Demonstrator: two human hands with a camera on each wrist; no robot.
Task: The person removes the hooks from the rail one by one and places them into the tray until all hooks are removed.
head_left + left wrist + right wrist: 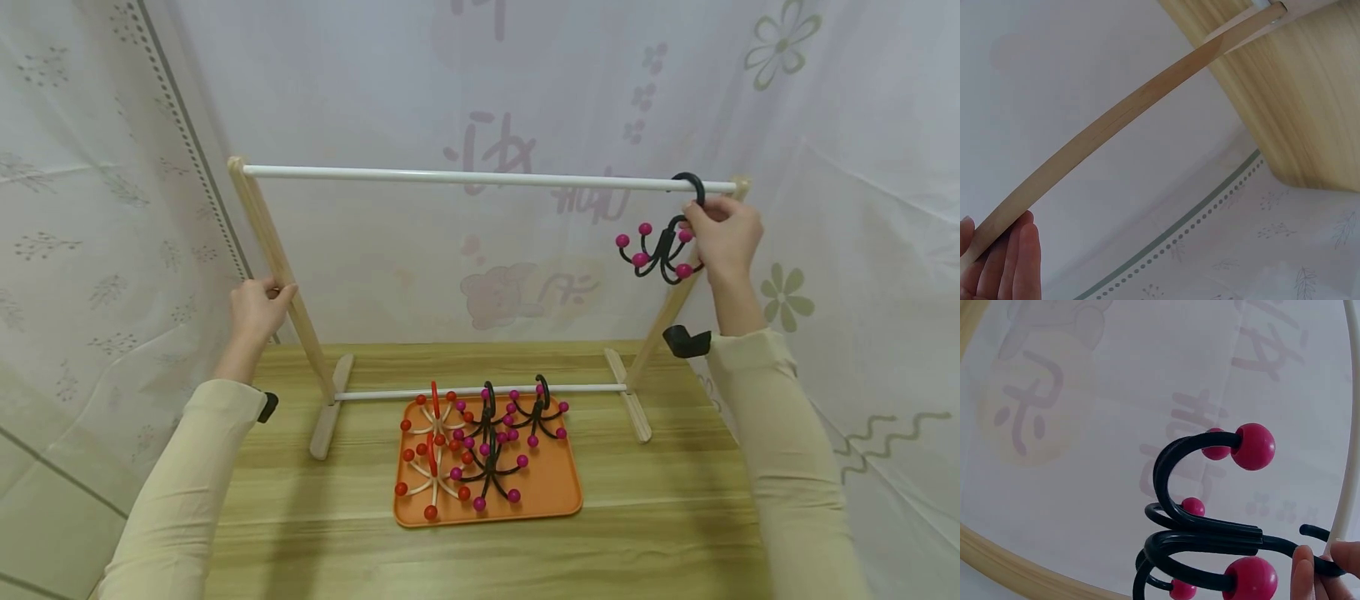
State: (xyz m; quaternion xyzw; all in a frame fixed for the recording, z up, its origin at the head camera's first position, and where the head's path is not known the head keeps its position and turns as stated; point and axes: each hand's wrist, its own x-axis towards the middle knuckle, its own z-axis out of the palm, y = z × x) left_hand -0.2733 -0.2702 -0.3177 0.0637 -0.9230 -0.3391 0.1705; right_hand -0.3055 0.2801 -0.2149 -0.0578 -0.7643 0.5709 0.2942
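My right hand [727, 237] pinches a black multi-arm hook hanger [665, 246] with magenta ball tips. Its top hook curves over the white upper rod [465, 177] of a wooden rack, close to the right end. In the right wrist view, the thumb and fingers hold the neck of the hanger [1210, 540] right beside the rod, and its arms spread to the left. My left hand [258, 312] grips the rack's left wooden post [300, 321] partway up. The left wrist view has the thumb and fingers on either side of this post [1104, 125].
On the wooden table [360, 558] lies an orange tray [551, 496] bearing several hangers: black ones with magenta balls and cream ones with red balls. A lower white rod [382, 393] runs behind the tray between the rack's feet. Patterned curtains [375, 75] hang around.
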